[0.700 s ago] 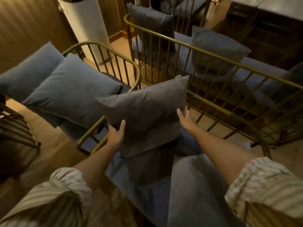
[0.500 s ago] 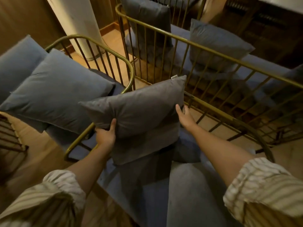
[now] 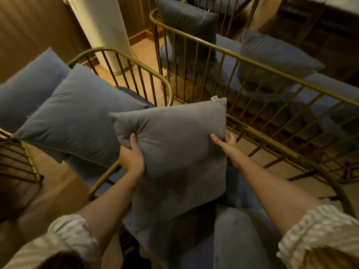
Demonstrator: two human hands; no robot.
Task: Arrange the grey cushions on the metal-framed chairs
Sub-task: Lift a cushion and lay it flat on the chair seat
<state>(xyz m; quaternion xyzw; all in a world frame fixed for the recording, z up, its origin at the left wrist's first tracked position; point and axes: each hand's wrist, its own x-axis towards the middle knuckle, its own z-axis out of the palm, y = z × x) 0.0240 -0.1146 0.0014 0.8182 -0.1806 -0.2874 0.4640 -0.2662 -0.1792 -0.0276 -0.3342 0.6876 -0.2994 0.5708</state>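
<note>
A grey square cushion (image 3: 180,144) stands upright in the near gold metal-framed chair (image 3: 275,146), over its blue-grey seat. My left hand (image 3: 133,154) grips its left edge, thumb on the front face. My right hand (image 3: 227,147) holds its right edge, fingers wrapped behind. A second grey cushion (image 3: 239,239) lies on the seat below, partly hidden by my arms. The chair at left (image 3: 124,61) carries two blue-grey cushions (image 3: 77,115) leaning side by side.
Behind stands a gold-railed sofa (image 3: 223,53) with several grey cushions (image 3: 275,61) along its seat. A white cylindrical unit (image 3: 103,33) rises at the back left on the wooden floor (image 3: 64,189). Another gold frame (image 3: 21,158) sits at the far left edge.
My left hand has closed onto the cushion's left edge and both hands have raised it slightly. The view has shifted, so the cushion sits more central.
</note>
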